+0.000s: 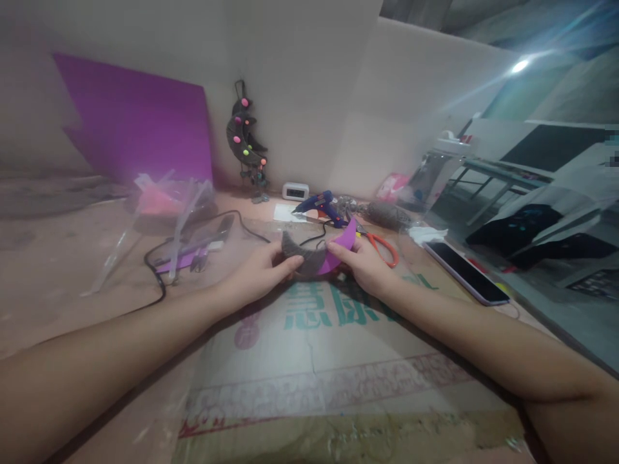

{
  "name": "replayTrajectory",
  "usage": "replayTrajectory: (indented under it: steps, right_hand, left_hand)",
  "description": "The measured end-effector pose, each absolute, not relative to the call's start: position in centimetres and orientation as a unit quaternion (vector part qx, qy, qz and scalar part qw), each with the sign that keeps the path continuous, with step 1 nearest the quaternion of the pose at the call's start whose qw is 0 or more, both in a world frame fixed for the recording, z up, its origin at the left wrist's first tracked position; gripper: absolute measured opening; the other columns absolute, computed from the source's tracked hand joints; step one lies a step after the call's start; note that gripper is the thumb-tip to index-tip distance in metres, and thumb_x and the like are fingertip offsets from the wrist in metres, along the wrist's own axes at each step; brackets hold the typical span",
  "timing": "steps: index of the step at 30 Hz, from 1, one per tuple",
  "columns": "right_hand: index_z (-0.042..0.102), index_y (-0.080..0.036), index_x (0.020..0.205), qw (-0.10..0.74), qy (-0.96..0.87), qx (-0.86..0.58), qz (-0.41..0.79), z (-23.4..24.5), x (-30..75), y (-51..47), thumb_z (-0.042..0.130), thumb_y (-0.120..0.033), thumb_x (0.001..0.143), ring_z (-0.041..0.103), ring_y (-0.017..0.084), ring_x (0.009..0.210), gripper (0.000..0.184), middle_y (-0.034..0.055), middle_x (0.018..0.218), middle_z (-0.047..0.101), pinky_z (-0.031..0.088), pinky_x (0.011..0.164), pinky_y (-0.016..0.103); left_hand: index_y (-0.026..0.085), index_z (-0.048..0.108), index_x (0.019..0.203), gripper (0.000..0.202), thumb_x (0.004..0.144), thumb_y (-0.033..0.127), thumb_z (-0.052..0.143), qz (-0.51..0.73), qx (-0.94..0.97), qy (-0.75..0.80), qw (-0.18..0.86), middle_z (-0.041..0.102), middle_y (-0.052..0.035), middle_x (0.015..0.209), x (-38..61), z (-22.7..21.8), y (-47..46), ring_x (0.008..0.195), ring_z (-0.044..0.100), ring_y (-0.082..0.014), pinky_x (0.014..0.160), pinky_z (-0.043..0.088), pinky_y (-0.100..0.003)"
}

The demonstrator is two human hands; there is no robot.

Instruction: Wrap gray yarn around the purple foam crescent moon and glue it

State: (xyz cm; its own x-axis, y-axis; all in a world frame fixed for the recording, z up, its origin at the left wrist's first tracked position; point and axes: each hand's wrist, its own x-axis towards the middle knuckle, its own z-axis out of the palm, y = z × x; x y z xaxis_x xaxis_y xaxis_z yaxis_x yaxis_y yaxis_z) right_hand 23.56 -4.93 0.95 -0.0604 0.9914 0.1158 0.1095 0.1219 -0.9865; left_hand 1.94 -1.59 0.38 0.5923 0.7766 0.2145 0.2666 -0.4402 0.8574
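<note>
Between my two hands is a crescent moon cutout point(309, 256), its left part wrapped in dark grey yarn and its right part bare purple. My left hand point(271, 265) pinches the yarn-covered end, thumb on top. At the purple end, my right hand point(362, 258) grips with its thumb on the near face; the fingers behind are hidden. A thin dark strand curls up at the middle of the crescent. Just beyond lie a blue glue gun point(323, 206) and orange-handled scissors point(384, 250). The crescent is held above printed cardboard point(319, 348).
Purple sheets point(140, 122) lean on the wall beside a hanging grey moon ornament point(242, 135) with coloured balls. A small white clock point(295, 191), grey yarn point(387, 214) and a clear bottle point(435, 171) stand behind. A phone point(467, 272) lies right; a black cord point(157, 274) runs left.
</note>
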Motion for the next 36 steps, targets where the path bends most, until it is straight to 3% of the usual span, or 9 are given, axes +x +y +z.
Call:
replayTrajectory:
  steps: [8,14,17,20,26,33,36]
  right_hand:
    - [0.065,-0.017,0.080,0.456,-0.581,-0.538,0.407,2.0,23.1,-5.5,0.069,-0.046,0.074,0.055,0.011,0.052,0.029,-0.0009,0.062,0.063,0.043,0.048,0.022]
    - [0.065,-0.017,0.077,0.471,-0.569,-0.526,0.422,1.1,23.5,-5.0,0.064,-0.053,0.077,0.053,0.011,0.049,0.036,-0.0002,0.062,0.063,0.040,0.045,0.023]
    - [0.066,-0.018,0.083,0.474,-0.571,-0.514,0.431,1.0,23.6,-4.9,0.062,-0.055,0.078,0.055,0.011,0.050,0.038,0.0006,0.064,0.064,0.042,0.046,0.023]
    - [0.066,-0.018,0.089,0.462,-0.579,-0.523,0.421,1.4,23.3,-5.0,0.069,-0.050,0.074,0.057,0.012,0.052,0.035,0.0005,0.067,0.065,0.044,0.047,0.023]
    - [0.064,-0.017,0.079,0.449,-0.600,-0.538,0.387,2.1,23.1,-5.4,0.073,-0.041,0.071,0.056,0.012,0.054,0.027,-0.0003,0.064,0.063,0.045,0.049,0.023]
    - [0.063,-0.017,0.080,0.471,-0.585,-0.501,0.430,0.9,23.6,-4.8,0.060,-0.061,0.078,0.058,0.014,0.059,0.044,0.0017,0.067,0.063,0.047,0.054,0.025]
    - [0.064,-0.015,0.079,0.452,-0.595,-0.505,0.433,0.7,23.7,-4.6,0.067,-0.057,0.074,0.055,0.012,0.055,0.042,0.0021,0.066,0.064,0.046,0.054,0.025]
  left_hand:
    - [0.017,0.059,0.083,0.024,0.088,0.038,0.051,0.297,0.821,0.330,0.359,0.062,-0.0002,0.070,1.9,0.6,-1.8,0.066,0.057,-0.0158,0.061,0.042,-0.026]
    - [0.017,0.059,0.085,0.024,0.089,0.038,0.051,0.301,0.811,0.326,0.380,0.062,-0.0006,0.073,1.9,0.5,-1.8,0.066,0.057,-0.0154,0.060,0.043,-0.026]
    - [0.017,0.060,0.086,0.024,0.088,0.039,0.051,0.308,0.806,0.324,0.387,0.061,-0.0001,0.072,2.0,0.5,-1.7,0.064,0.056,-0.0148,0.059,0.042,-0.025]
    - [0.016,0.060,0.088,0.024,0.088,0.038,0.052,0.312,0.801,0.322,0.396,0.061,0.0000,0.073,2.0,0.5,-1.7,0.064,0.055,-0.0142,0.058,0.041,-0.024]
    - [0.016,0.061,0.088,0.022,0.088,0.036,0.053,0.313,0.796,0.324,0.405,0.060,0.0001,0.073,2.1,0.7,-1.9,0.063,0.053,-0.0135,0.056,0.039,-0.024]
    - [0.016,0.059,0.089,0.024,0.088,0.040,0.052,0.320,0.781,0.328,0.425,0.058,0.0012,0.068,2.0,0.5,-1.6,0.059,0.052,-0.0131,0.052,0.037,-0.023]
    - [0.017,0.058,0.089,0.025,0.088,0.041,0.053,0.327,0.774,0.336,0.425,0.057,0.0018,0.066,2.0,0.3,-1.4,0.056,0.051,-0.0123,0.050,0.036,-0.023]
